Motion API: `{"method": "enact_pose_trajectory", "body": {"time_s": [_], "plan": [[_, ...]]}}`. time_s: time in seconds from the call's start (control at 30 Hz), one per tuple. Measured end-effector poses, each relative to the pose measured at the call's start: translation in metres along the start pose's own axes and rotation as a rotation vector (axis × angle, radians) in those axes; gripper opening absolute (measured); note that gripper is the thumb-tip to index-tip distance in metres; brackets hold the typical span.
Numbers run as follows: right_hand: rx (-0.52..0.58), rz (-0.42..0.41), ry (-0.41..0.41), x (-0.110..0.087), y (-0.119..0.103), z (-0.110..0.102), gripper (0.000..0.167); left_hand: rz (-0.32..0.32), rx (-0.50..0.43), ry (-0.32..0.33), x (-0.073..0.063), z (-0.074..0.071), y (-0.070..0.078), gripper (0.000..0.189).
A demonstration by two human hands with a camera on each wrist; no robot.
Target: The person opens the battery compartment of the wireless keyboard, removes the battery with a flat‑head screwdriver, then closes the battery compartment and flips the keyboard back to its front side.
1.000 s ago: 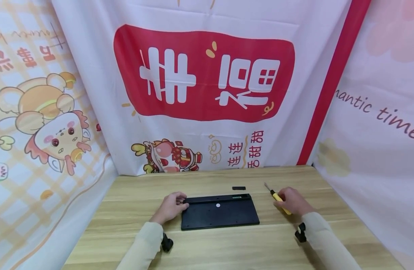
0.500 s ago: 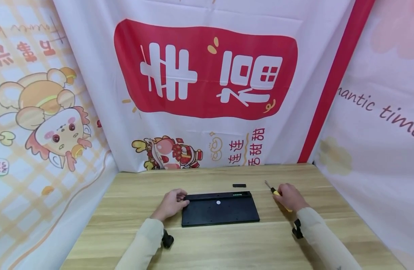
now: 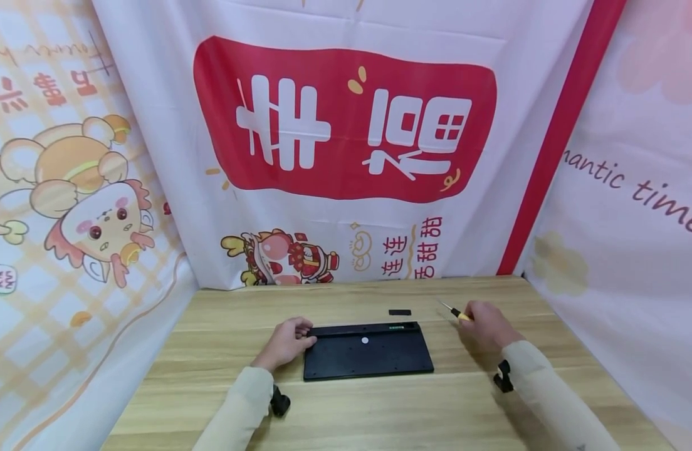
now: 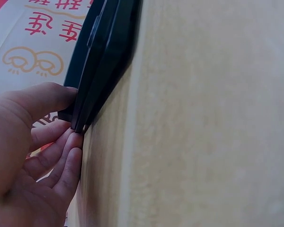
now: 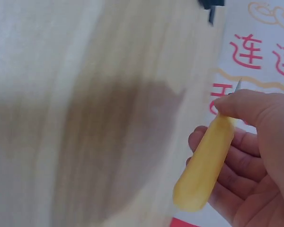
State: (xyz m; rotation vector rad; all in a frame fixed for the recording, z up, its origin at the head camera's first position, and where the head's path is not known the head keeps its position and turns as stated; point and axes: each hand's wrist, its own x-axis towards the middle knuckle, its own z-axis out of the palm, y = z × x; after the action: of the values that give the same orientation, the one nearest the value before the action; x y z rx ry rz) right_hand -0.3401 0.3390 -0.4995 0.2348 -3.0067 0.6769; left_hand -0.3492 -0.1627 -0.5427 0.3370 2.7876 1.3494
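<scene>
Printed white cloth is hanging behind the desk, carrying a large red panel with white characters across the upper middle of the head view. Orange-checked cloth with a cartoon animal is covering the left of the frame, and pale cloth lettered "time" is covering the right. Below, the wood-grained desk is filling the lower middle.

A flat black slab is lying on the desk at lower centre, showing a round white sticker and, near its upper right corner, a small green marking. Just above that corner, a short black strip is lying apart from the slab.

The left hand is holding the slab's upper left corner in a narrow grip, its thumb pressing on the upper face and its other fingers touching the edge. Right of centre, the right hand is gripping a yellow-handled screwdriver, its thumb pressing on the handle near the shaft. In the head view, the shaft is pointing toward the upper left, apart from both slab and strip. Beige sleeves are reaching in from the bottom.
</scene>
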Motion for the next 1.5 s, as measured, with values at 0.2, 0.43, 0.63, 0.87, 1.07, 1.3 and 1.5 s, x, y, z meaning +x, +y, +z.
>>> {"method": "enact_pose_trajectory", "body": {"time_s": [0.2, 0.43, 0.63, 0.87, 1.07, 1.3, 1.5], "plan": [[-0.010, -0.135, 0.045, 0.002, -0.014, -0.016, 0.013, -0.007, -0.001, 0.003, 0.000, 0.002, -0.002, 0.031], [-0.004, -0.165, 0.005, 0.002, -0.035, -0.030, 0.010, 0.003, -0.005, 0.003, 0.001, 0.002, -0.003, 0.032], [-0.008, -0.172, -0.008, -0.002, -0.052, -0.033, 0.010, 0.016, -0.010, 0.000, 0.004, 0.002, -0.007, 0.031], [-0.007, -0.212, -0.011, -0.006, -0.062, -0.022, 0.011, 0.012, -0.012, -0.002, 0.001, 0.002, -0.004, 0.032], [-0.036, -0.257, -0.007, -0.008, -0.072, -0.016, 0.012, 0.010, -0.010, 0.002, 0.001, 0.001, -0.003, 0.032], [-0.071, -0.289, -0.035, -0.008, -0.084, -0.011, 0.012, 0.005, -0.011, 0.002, 0.002, 0.000, -0.003, 0.031], [-0.093, -0.287, -0.076, -0.005, -0.089, -0.006, 0.013, 0.006, -0.009, 0.000, 0.001, 0.002, -0.004, 0.031]]}}
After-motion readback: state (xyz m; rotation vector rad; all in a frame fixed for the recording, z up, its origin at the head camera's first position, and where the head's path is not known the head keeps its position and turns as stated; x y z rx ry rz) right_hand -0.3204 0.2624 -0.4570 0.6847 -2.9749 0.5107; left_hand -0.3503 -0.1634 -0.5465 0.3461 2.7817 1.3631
